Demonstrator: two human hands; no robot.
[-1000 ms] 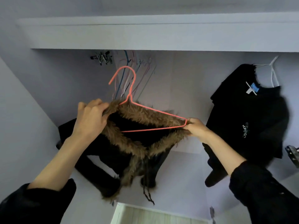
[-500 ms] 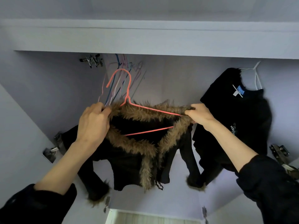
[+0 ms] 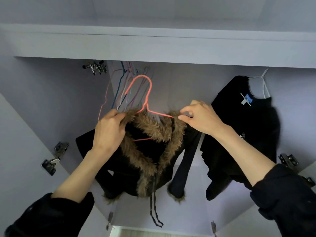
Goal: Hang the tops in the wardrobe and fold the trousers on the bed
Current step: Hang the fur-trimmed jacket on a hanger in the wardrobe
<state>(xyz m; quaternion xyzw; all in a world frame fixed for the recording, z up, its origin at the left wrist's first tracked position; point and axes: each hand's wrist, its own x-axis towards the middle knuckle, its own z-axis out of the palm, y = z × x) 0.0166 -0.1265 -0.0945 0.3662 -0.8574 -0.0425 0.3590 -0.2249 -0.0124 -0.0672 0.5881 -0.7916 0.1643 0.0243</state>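
Fur-trimmed black top (image 3: 150,151) is held up between the two hands, inside the open wardrobe (image 3: 153,47), draped on a coral wire hanger (image 3: 144,93). Left hand (image 3: 109,132) is curled round the left shoulder of the collar, fur bunched under the fingers. Right hand (image 3: 200,117) pinches the fur and the hanger's right tip between thumb and forefinger; the other fingers are loosely bent.

Hanger's long axis runs left to right between the hands, tilted, the right arm lower. Its hook rises just above and between the hands, nearer the left hand, with the opening turned left. The rail itself is not seen; it is hidden behind the wardrobe's top panel, directly above the hook. Judged: the coming move is an upward lift, the hook being carried over that hidden rail.

Just beyond the left hand, a cluster of empty wire hangers (image 3: 123,86) hangs, close behind the hook; a snag is possible there. Well to the right of the right hand, a black garment (image 3: 244,134) hangs on a white hanger (image 3: 264,82).

Labels: a small blue tag and a white tag (image 3: 246,100) at that garment's neck, writing too small to read. A pale print low on its front, illegible.
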